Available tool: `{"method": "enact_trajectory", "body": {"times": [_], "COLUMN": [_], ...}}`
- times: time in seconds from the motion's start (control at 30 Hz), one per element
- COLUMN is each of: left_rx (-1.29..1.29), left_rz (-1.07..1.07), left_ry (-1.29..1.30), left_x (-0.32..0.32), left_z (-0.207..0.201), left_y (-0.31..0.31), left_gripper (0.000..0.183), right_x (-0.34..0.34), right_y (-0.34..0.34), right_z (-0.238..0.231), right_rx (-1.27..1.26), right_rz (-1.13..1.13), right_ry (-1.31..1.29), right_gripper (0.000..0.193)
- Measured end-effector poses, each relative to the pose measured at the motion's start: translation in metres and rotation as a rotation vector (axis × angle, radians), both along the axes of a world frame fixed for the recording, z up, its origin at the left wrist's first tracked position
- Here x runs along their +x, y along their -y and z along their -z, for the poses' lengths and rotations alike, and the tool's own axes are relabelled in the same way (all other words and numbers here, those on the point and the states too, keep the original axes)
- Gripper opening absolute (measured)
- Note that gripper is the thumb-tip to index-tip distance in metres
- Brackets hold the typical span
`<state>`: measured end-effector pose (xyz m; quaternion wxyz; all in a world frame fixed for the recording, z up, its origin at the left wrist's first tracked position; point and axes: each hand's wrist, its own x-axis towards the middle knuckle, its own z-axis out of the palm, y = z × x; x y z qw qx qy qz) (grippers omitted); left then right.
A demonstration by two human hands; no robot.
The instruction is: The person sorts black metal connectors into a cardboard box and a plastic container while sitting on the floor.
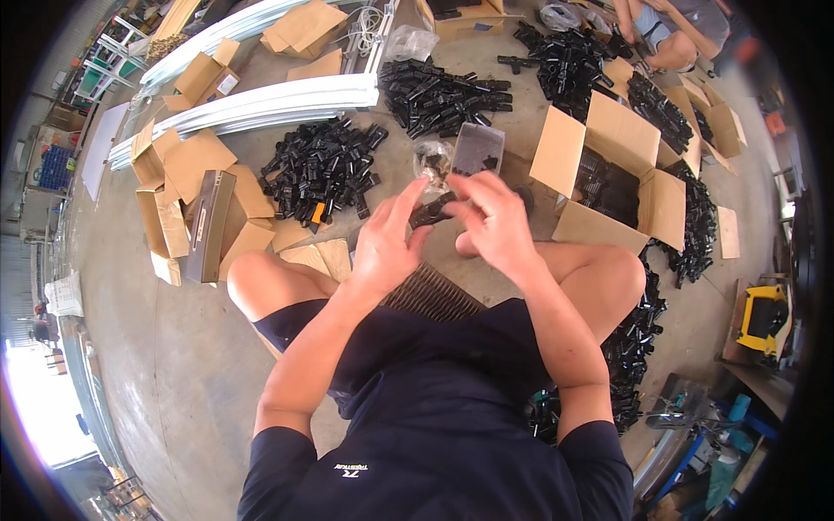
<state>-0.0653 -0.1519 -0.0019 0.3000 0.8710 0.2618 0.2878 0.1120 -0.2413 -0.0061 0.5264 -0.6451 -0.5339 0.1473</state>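
Observation:
A small black plastic part (432, 211) sits between my two hands, above my lap. My left hand (388, 243) has its thumb and forefinger around the part's left end. At the other end, the fingers of my right hand (495, 221) are bent onto it, slightly blurred. Just beyond the hands stands a dark grey open bin (479, 149) with a few black pieces inside. Beside that bin lies a clear plastic bag (433, 161) of small items. Between my legs is a stack of ribbed dark strips (434, 292), partly hidden by my hands and clothes.
Heaps of black parts lie at the left (321, 169), far middle (443, 97) and right (691, 226). An open carton (608, 165) holds more. Flattened cartons (200, 174), a long brown box (211, 226) and metal profiles (261, 106) lie leftward. Another person (673, 48) sits far right.

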Motion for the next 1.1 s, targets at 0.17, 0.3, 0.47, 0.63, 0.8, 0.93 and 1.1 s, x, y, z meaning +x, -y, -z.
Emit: {"method": "enact_trajectory", "body": {"times": [0.17,0.3,0.47,0.63,0.8,0.93,1.1], "left_rx": [-0.063,-0.41,-1.041,-1.261,-1.309,-1.357,-1.383], "left_rz": [-0.017,-0.091,-0.217,-0.332,-0.382,-0.394,-0.394], "left_ry": [0.081,0.369,0.776,0.927,0.99,0.973,0.99], "left_x": [0.008,0.026,0.029,0.039,0.044,0.055,0.057], "left_z": [-0.022,-0.029,0.0,0.017,0.027,0.032,0.034], "left_y": [-0.056,-0.114,-0.156,-0.177,-0.195,-0.199,-0.202], "left_gripper": [0.039,0.034,0.035,0.034,0.035,0.035,0.032], "right_x": [0.046,0.074,0.083,0.077,0.064,0.068,0.065], "right_y": [-0.037,-0.091,-0.165,-0.231,-0.268,-0.274,-0.279], "right_z": [-0.022,0.017,0.134,0.236,0.309,0.348,0.336], "right_rx": [0.029,-0.141,-0.425,-0.778,-0.905,-0.85,-0.846], "right_rz": [0.146,0.171,0.007,-0.168,-0.202,-0.152,-0.149], "right_ry": [-0.09,0.017,0.429,0.81,0.971,0.98,0.915], "right_gripper": [0.016,0.014,0.017,0.021,0.022,0.024,0.023]}}
